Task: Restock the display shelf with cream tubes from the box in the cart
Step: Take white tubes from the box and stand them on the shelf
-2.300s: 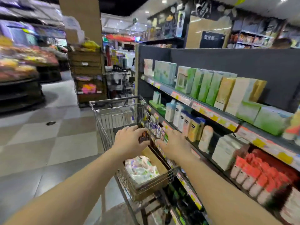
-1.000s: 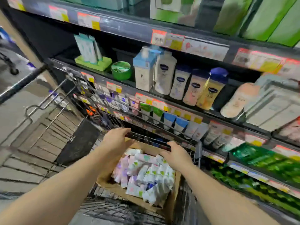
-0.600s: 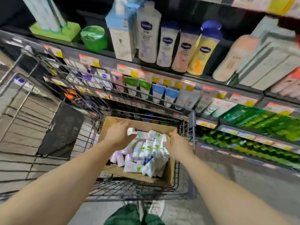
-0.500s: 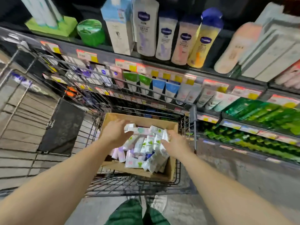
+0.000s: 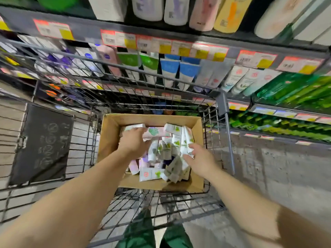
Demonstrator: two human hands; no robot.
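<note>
Since the frame before, both hands sink deeper among the cream tubes (image 5: pixel 167 149) in the one box (image 5: pixel 109 138), at the cart's (image 5: pixel 230 140) right end. The left hand (image 5: pixel 134 142) curls over a pink tube (image 5: pixel 155 132), the right hand (image 5: pixel 200 161) closes on a white tube (image 5: pixel 185 144); loose tubes are too many to count.

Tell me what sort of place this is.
Most likely a supermarket's skincare aisle: shelves edged with price tags, rows of tubes and lotion bottles, and a wire shopping cart holding a cardboard box.

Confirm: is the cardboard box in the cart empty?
No, the cardboard box holds many cream tubes, with both hands reaching in among them.
</note>
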